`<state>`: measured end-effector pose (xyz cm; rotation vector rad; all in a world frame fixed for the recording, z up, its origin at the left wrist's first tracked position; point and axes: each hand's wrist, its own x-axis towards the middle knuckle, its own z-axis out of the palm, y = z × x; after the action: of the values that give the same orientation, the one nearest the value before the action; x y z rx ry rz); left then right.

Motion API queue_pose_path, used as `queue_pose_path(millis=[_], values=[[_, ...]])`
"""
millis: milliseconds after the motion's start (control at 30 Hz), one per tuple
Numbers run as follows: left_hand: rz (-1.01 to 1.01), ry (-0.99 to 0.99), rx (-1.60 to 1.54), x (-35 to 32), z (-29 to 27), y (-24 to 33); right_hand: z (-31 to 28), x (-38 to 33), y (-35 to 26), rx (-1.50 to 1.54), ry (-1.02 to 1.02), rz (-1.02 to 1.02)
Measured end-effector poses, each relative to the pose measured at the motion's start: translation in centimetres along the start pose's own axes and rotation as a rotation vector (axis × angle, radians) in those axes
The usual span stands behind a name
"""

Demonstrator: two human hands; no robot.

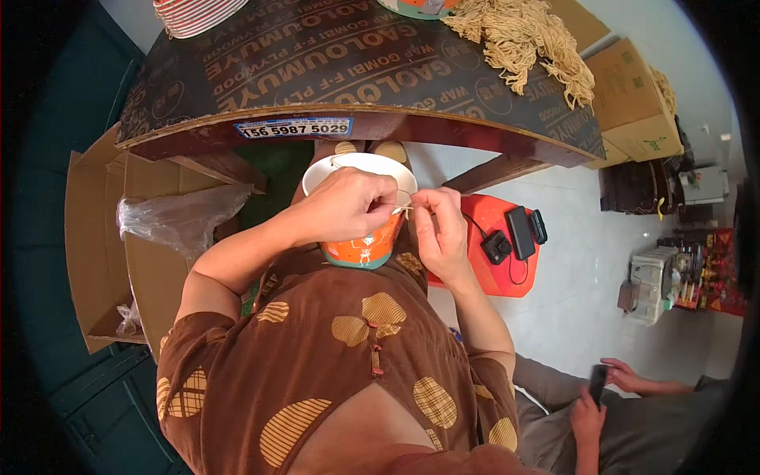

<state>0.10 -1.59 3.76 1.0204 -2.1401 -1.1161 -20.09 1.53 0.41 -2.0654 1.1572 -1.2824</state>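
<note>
An orange paper bucket point(366, 252) with a teal base and white inside rests on my lap, its open top facing up. My left hand point(352, 204) is over its rim, fingers pinched together on a thin tan cord. Just right of the rim, my right hand point(442, 237) pinches the same cord point(405, 207), which runs in a short loop between the two hands. My left hand hides part of the bucket's rim and front. Whether the cord passes through the bucket's wall I cannot tell.
A dark plywood table point(317, 55) ahead carries a heap of tan cords point(529, 38), stacked white-and-red rims point(194, 17) and another bucket point(419, 8). Cardboard boxes point(99, 245) stand left. On a red stool point(487, 269) lie black devices. A seated person point(590, 416) holds a phone at lower right.
</note>
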Motion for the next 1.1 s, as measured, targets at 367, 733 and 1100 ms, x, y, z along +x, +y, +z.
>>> queue_pose_path(millis=[367,733,1100], values=[[0.009,0.006,-0.011,-0.1,0.1,-0.2,0.4,0.6,0.5,-0.138,0.023,-0.176],[0.048,0.000,0.009,-0.2,0.2,-0.3,0.8,0.4,-0.2,-0.135,0.057,-0.052],[0.046,0.005,-0.001,-0.2,0.2,-0.4,0.5,1.0,-0.6,-0.180,0.015,-0.180]])
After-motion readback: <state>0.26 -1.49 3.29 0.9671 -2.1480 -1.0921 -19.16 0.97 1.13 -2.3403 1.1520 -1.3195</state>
